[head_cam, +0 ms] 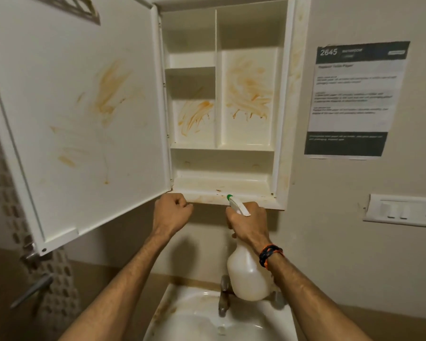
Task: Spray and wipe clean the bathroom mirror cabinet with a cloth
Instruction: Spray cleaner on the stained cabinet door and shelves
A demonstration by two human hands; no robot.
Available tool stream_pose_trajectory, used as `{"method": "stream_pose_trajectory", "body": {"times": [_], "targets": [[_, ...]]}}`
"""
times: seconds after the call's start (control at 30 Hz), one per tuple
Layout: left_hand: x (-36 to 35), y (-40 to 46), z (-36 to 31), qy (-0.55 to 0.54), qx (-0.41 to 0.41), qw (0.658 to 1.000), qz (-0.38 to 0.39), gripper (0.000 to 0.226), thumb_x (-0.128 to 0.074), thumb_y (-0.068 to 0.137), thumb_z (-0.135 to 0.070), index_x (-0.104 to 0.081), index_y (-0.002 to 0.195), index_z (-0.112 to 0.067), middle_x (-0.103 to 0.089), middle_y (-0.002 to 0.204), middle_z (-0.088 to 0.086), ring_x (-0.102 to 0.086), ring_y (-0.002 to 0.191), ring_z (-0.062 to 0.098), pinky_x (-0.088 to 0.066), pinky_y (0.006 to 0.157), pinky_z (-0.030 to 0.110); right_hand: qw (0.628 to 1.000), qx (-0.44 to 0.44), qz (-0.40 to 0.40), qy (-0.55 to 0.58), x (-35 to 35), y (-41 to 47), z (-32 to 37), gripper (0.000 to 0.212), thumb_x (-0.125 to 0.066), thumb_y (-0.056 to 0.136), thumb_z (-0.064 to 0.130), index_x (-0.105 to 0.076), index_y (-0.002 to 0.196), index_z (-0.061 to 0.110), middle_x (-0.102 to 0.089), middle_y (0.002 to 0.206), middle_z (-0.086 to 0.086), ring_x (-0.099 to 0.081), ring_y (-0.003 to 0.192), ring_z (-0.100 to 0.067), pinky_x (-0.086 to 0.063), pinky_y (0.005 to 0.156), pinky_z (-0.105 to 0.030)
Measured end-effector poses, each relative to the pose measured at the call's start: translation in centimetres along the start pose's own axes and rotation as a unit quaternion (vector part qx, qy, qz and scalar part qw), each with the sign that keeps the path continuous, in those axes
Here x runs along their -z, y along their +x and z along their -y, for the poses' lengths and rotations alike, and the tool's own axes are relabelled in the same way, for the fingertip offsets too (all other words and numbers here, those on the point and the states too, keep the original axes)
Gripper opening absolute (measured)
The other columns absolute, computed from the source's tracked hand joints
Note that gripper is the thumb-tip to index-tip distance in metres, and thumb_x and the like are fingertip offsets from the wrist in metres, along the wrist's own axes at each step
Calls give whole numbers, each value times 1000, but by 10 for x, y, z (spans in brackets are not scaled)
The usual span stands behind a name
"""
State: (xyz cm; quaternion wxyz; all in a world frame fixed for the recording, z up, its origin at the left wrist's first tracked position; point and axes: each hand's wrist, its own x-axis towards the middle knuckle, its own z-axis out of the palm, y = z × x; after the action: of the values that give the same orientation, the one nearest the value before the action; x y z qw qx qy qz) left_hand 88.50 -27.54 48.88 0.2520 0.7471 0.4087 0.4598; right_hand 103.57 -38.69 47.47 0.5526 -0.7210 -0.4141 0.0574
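Below cabinet [221,153], right hand [250,223] gripping spray bottle [246,276], left hand [172,212] fisted

We see the cabinet [221,168] open, door [84,119] swung left, orange smears on door and back panels. Right hand [250,221] grips the spray bottle [247,276] by its neck, green nozzle [229,197] at the cabinet's bottom ledge. Left hand [172,212] is fisted, touching the ledge's lower edge. Sink [207,321] and tap [223,299] sit below; notice [354,99] and switch plate [403,210] are on the right wall.
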Motion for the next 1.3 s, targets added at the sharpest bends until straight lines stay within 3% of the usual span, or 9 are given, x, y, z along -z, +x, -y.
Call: {"method": "stream_pose_trajectory", "body": {"times": [0.1, 0.3, 0.5, 0.67, 0.9, 1.03, 1.13, 1.2, 1.3], "targets": [[3, -3, 3, 27, -1, 999, 28, 38, -57, 65, -3, -29, 45, -19, -29, 43, -10, -29, 45, 10, -32, 48, 18, 1000, -4, -7, -22, -10, 1, 1, 29, -60, 77, 26, -66, 60, 4, -67, 58, -15, -67, 54, -33, -57, 47, -44], [3, -6, 15, 51, 22, 998, 29, 35, -58, 65, -2, -34, 43, -17, -34, 40, -13, -37, 43, 7, -33, 48, 16, 998, -14, 62, 15, -23, 0, 3, 29, -65, 76, 21, -54, 50, 15, -54, 48, 4, -54, 41, -9, -51, 40, -21], [-1, -5, 21, 53, 23, 998, 33, 34, -57, 64, -2, -35, 43, -16, -34, 39, -12, -38, 45, 11, -45, 55, 22, 999, -23, 45, -6, -32, 1, 9, 21, -62, 74, 22, -68, 61, 6, -69, 59, -12, -68, 49, -23, -54, 39, -29], [-2, -1, 23, 55, 22, 998, 24, 32, -56, 65, -2, -37, 44, -16, -37, 43, -9, -40, 49, 13, -53, 61, 29, 994, -8, 105, 4, -38, 3, 15, 22, -66, 75, 21, -65, 60, 5, -66, 62, -9, -61, 47, -17, -45, 36, -18], [-6, 6, 24, 47, 21, 999, 18, 31, -57, 65, -3, -37, 44, -15, -41, 47, -6, -43, 53, 18, -47, 58, 24, 999, -23, 33, -2, -38, 4, 15, 23, -61, 75, 22, -67, 60, 7, -69, 60, -13, -67, 47, -23, -57, 41, -33], [-12, 8, 22, 38, 18, 999, 25, 32, -56, 65, -2, -36, 45, -15, -40, 48, -5, -41, 52, 16, -44, 57, 23, 998, -43, 31, 27, -25, 8, 8, 27, -65, 76, 23, -68, 65, -2, -70, 69, -17, -62, 47, -17, -46, 36, -18], [-17, 9, 14, 31, 7, 999, 30, 33, -55, 65, 1, -36, 45, -16, -38, 48, -5, -39, 51, 14, -43, 56, 21, 998, -50, -1, 35, -12, 13, 5, 30, -61, 80, 23, -70, 62, 1, -69, 61, -14, -58, 38, -7, -38, 35, -10], [-19, 13, 9, 28, -2, 999, 29, 32, -55, 64, 1, -36, 45, -16, -37, 47, -6, -38, 51, 14, -42, 56, 20, 998, -54, -17, 22, -5, 17, 5, 30, -59, 80, 24, -69, 59, 5, -69, 56, -9, -60, 39, -6, -41, 40, -14], [-20, 21, 0, 18, -12, 999, 31, 31, -55, 64, 1, -38, 45, -16, -37, 47, -5, -38, 51, 16, -44, 59, 22, 996, -69, 16, 56, 2, 24, 10, 26, -62, 75, 23, -70, 69, -1, -72, 65, -10, -71, 59, -21, -59, 54, -33]]}}
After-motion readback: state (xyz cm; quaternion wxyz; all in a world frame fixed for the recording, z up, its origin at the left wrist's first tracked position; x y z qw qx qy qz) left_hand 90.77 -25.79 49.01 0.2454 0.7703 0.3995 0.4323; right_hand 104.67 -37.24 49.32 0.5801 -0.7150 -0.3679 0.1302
